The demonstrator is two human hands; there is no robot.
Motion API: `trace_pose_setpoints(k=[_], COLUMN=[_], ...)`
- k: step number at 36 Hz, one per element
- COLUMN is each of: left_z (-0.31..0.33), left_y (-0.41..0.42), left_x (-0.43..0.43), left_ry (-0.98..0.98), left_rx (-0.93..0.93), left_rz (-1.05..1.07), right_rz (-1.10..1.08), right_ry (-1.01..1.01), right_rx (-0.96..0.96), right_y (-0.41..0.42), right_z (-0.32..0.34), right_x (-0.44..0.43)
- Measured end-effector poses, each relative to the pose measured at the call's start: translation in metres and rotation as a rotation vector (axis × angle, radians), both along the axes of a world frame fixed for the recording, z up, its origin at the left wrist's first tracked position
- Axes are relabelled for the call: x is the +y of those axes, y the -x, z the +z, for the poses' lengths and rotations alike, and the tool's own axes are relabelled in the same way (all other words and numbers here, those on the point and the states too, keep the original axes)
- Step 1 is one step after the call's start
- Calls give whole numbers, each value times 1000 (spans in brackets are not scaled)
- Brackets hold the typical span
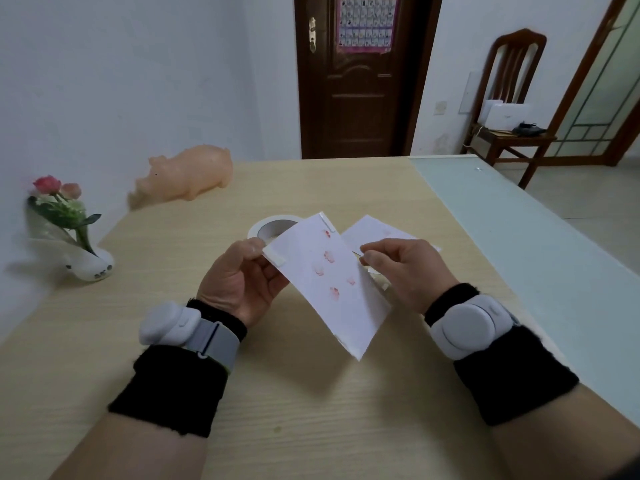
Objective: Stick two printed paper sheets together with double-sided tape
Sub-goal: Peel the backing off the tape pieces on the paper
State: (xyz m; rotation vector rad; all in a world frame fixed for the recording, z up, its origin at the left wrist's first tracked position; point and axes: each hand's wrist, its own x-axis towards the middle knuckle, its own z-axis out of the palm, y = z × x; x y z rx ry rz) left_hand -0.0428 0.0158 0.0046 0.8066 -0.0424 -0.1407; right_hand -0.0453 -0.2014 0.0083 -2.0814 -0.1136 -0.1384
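My left hand pinches the left corner of a white paper sheet printed with small red marks, holding it tilted above the table. White tape strips sit on two of the sheet's corners, one at my left thumb and one at the far corner. My right hand pinches at the sheet's right edge with thumb and forefinger. A second printed sheet lies flat on the table behind, partly hidden by my right hand. The roll of double-sided tape lies on the table behind the held sheet.
A peach-coloured pig figure stands at the table's far left. A small vase of flowers leans against the left wall. A pale green table surface runs along the right. A wooden chair and a door are beyond.
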Motion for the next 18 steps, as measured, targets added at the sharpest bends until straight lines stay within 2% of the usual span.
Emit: trace_pose_setpoints(k=[3, 11, 15, 18], left_z=[-3, -4, -3, -1], left_y=[-1, -1, -2, -1], left_x=[2, 1, 4, -2], left_ry=[-23, -79, -94, -164], left_rx=[-36, -89, -52, 32], left_rz=[-40, -113, -176, -92], right_rz=[52, 89, 115, 161], right_ry=[23, -66, 38, 139], right_rx=[18, 28, 12, 26], right_y=[1, -1, 1, 2], right_z=[1, 0, 1, 2], right_x=[3, -1, 0, 1])
